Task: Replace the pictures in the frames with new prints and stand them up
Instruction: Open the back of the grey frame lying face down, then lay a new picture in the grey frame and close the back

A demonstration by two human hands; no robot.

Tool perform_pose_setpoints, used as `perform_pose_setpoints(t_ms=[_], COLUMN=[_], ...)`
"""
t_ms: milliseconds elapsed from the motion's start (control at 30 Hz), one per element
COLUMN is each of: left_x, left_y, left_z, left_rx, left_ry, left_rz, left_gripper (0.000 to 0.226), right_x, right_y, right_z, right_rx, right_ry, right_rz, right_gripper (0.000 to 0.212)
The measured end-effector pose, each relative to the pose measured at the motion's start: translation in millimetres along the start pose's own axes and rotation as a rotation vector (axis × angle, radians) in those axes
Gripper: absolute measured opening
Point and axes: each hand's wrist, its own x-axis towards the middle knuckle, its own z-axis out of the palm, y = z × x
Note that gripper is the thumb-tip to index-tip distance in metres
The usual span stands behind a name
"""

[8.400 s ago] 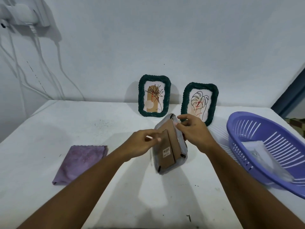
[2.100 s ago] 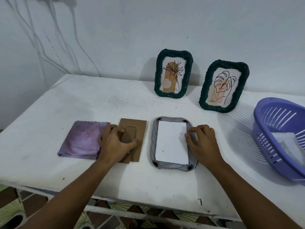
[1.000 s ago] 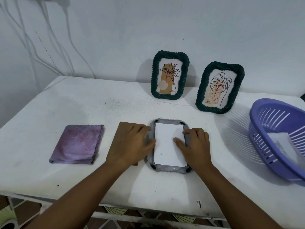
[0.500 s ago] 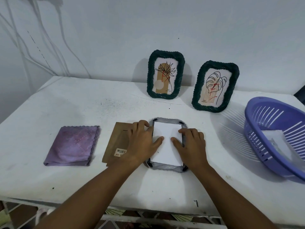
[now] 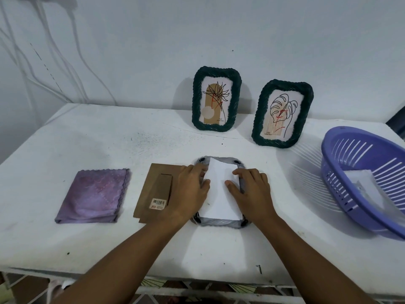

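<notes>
A white wall (image 5: 241, 36) with pale cables (image 5: 72, 69) trailing down its left side backs a white counter (image 5: 109, 139), its surface scuffed and speckled with dark flecks. At the counter's right end sits a purple slotted plastic basket (image 5: 341, 163), holding white sheets in what looks like clear wrapping (image 5: 368, 189); what they show cannot be made out.

Against the wall stand two dark green rope-edged frames. The left green frame (image 5: 215, 100) carries a line drawing of a spiky plant over a tan arch; the right green frame (image 5: 282, 114), tilted a little, carries a line-drawn leaf with red marks.

At the counter's left lies a folded purple cloth (image 5: 94, 196). Just beside it lies a brown backing board (image 5: 153, 191), stand flap up and a barcode sticker near its front edge.

Centre front, a grey frame (image 5: 219, 222) lies face down on the counter, black tabs at its corners. A blank white print (image 5: 221, 194) rests in its opening, its far left corner lifted and slightly askew over the rim.

The left hand (image 5: 188, 194) covers the frame's left side and overlaps the backing board, fingers curled at the print's left edge and thumb laid on the paper. The right hand (image 5: 252, 191) lies over the frame's right side, fingers bent at the print's right edge and thumb on the sheet. Both hands grip the print between them.

Below the counter's front edge, a white metal rail (image 5: 197, 290) and patterned floor tiles (image 5: 157, 283) show.
</notes>
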Motion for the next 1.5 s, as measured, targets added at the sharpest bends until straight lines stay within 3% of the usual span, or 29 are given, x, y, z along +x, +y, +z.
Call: perform_pose_setpoints(t_ms=[200,333,433,533,700,800,900,1000,1133,1333,1500], left_x=[3,5,5,5,10,14,17,15,10,15,15], left_y=[15,20,25,35,59,77,93,106,119,131,146], left_z=[-19,-29,-27,-20,5,24,44,64,90,113,124], left_rx=[-0.171,-0.421,-0.620,-0.761,-0.809,-0.843,-0.853,-0.815,-0.705,-0.538,-0.519], left_ry=[-0.041,-0.117,-0.178,-0.256,-0.353,-0.380,-0.412,-0.460,-0.501,-0.517,-0.532], left_rz=[-0.036,-0.093,-0.178,-0.216,-0.169,-0.158,-0.151,-0.172,-0.250,-0.222,-0.202], left_gripper=[0.040,0.025,0.021,0.033,0.048,0.049,0.050,0.050,0.052,0.055,0.057], right_x=[-1,-1,4,10,20,17,13,10,4,8,8], right_y=[0,2,6,11,35,58,76,88,92,91,95], right_z=[-17,-34,-50,-77,-141,-175,-191,-194,-196,-206,-202], right_rx=[0.157,0.312,0.279,0.192,-0.174,-0.350,-0.214,-0.113,-0.054,-0.055,-0.033], right_ry=[-0.087,-0.114,-0.100,-0.036,0.106,0.071,-0.042,-0.117,-0.085,0.030,0.025], right_rz=[-0.012,-0.012,0.005,-0.031,0.052,0.164,0.283,0.285,0.228,0.158,0.139], right_gripper=[0.035,0.032,0.032,0.034,0.038,0.044,0.050,0.044,0.040,0.036,0.037])
